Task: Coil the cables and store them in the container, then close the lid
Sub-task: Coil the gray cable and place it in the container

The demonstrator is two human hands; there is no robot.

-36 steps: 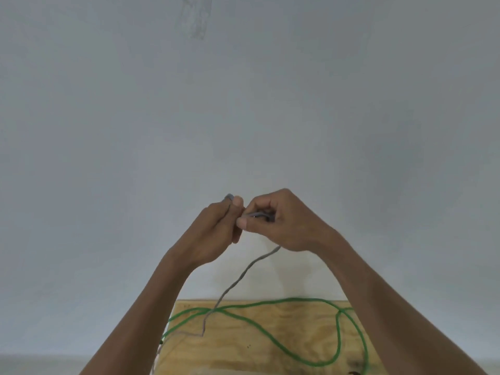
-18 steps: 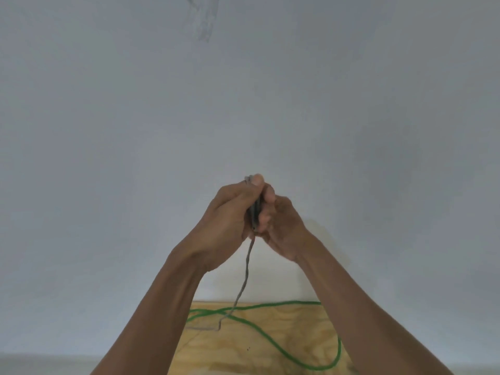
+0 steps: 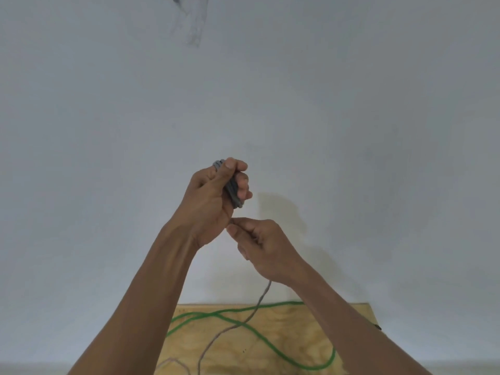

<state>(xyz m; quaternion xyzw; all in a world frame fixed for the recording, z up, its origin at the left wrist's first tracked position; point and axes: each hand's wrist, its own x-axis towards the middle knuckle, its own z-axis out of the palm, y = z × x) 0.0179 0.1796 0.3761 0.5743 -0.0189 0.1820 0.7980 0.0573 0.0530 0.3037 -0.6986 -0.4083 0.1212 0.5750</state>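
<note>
My left hand (image 3: 213,201) is raised in front of the wall and grips a small bundle of grey cable loops (image 3: 233,191). Just below it, my right hand (image 3: 266,247) pinches the same grey cable's loose strand, which hangs down from under the hand (image 3: 259,301) and trails onto the plywood board. A green cable (image 3: 259,339) lies in wide loose curves across the board. No container or lid is in view.
The plywood board (image 3: 303,345) fills the bottom centre, with its back edge against a plain pale wall (image 3: 108,131). A grey smudge (image 3: 192,25) marks the wall at the top. A small dark item (image 3: 377,327) pokes out at the board's right edge.
My hands have come apart: the left rose with the grey bundle, the right dropped below it along the strand. The view tilted so more of the board shows.
</note>
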